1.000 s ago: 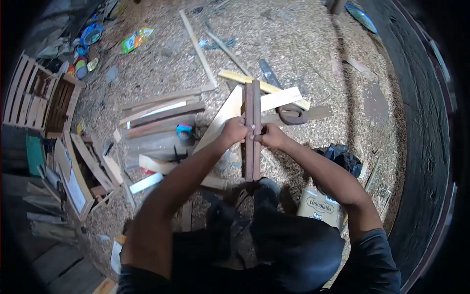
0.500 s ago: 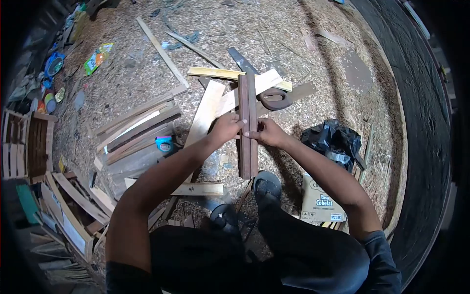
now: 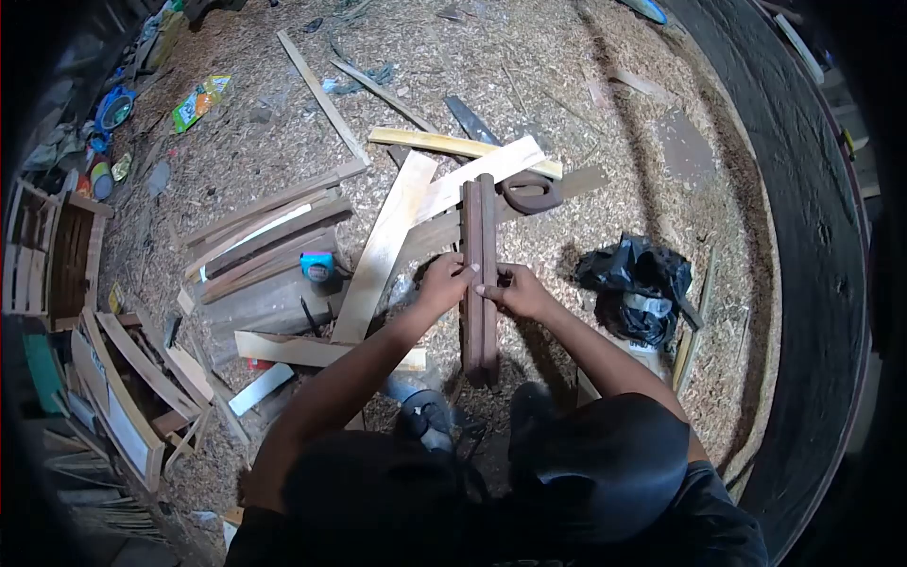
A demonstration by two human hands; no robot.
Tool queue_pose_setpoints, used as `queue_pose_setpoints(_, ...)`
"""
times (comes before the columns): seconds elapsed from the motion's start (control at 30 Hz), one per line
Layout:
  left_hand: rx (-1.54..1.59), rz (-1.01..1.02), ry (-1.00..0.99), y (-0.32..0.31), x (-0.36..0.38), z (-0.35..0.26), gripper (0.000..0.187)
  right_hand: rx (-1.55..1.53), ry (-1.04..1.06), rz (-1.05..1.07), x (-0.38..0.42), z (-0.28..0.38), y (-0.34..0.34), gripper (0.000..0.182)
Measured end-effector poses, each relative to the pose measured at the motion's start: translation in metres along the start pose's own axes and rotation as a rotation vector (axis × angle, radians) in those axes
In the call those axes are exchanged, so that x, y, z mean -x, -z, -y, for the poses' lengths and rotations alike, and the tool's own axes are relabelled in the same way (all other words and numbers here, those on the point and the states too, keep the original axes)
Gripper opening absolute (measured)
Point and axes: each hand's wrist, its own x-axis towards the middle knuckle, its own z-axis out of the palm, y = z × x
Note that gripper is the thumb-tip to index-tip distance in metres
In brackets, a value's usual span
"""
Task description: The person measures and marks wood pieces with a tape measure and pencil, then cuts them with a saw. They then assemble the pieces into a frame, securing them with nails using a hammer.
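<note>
Two dark brown wooden strips [image 3: 475, 345] stand lengthwise side by side in front of me, touching along their length. My left hand [image 3: 443, 284] grips them from the left at about mid-length. From the right, my right hand [image 3: 522, 291] closes on the same strips, its thumb lying across their face close to the left thumb. Just beyond their far end lie pale boards [image 3: 383, 260], crossed over one another on the floor. A handsaw's dark handle [image 3: 531, 194] shows to the right of the strips' far end, its blade [image 3: 470, 120] partly under the boards.
Left of the boards, a blue tape measure [image 3: 318, 266] sits by a stack of wooden strips [image 3: 274, 236]. A black plastic bag [image 3: 638, 274] lies to the right. Slatted wooden pieces [image 3: 132, 397] stand at far left. Wood shavings [image 3: 680, 378] cover the floor.
Both hands and the brown strips have moved lower in view, toward my body. My knees have shifted up in view, and the printed carton on the right is now mostly hidden.
</note>
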Motion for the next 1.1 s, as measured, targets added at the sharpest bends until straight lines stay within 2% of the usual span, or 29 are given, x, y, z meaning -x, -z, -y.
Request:
queue_pose_setpoints(0.1,0.070,0.109,0.027,0.011,0.022,0.003,0.037,-0.197,0.122,-0.006,0.003,-0.029,-0.018,0.037)
queue_pose_setpoints(0.27,-0.066,0.033,0.065,0.008,0.041,0.002,0.036,0.053,0.130,-0.059,0.017,-0.025,-0.025,0.037)
queue_pose_setpoints(0.37,-0.008,0.050,0.081,0.005,0.040,0.000,0.036,-0.059,0.060,-0.009,0.013,-0.038,-0.018,0.040)
queue_pose_setpoints(0.4,0.023,-0.005,0.022,-0.003,0.042,-0.003,0.032,-0.117,0.051,0.010,0.020,-0.030,-0.016,0.041)
queue_pose_setpoints(0.5,-0.002,-0.005,-0.092,-0.016,0.041,-0.005,0.030,-0.043,0.186,-0.071,0.027,-0.035,-0.009,0.048)
queue_pose_setpoints(0.6,-0.004,0.081,0.053,-0.022,0.043,-0.031,0.035,-0.291,0.179,-0.176,0.045,-0.026,-0.003,0.056)
queue_pose_setpoints(0.73,-0.071,-0.127,0.023,-0.043,0.037,-0.012,0.040,0.094,0.079,-0.360,0.066,-0.021,0.007,0.059)
queue_pose_setpoints(0.83,-0.170,-0.189,0.021,-0.043,0.033,0.010,0.047,0.319,0.207,-0.489,0.073,-0.039,0.008,0.057)
queue_pose_setpoints(0.87,-0.235,-0.197,-0.010,-0.041,0.027,0.024,0.048,0.316,0.137,-0.482,0.077,-0.040,0.008,0.054)
queue_pose_setpoints(0.93,-0.297,-0.207,-0.083,-0.041,0.024,0.038,0.053,0.383,0.127,-0.509,0.079,-0.049,0.006,0.054)
queue_pose_setpoints(1.0,-0.385,-0.165,-0.080,-0.037,0.022,0.042,0.046,0.395,0.068,-0.506,0.077,-0.052,0.004,0.055)
queue_pose_setpoints(1.1,-0.501,-0.120,-0.142,-0.035,0.028,0.029,0.041,0.395,0.095,-0.497,0.075,-0.048,0.002,0.056)
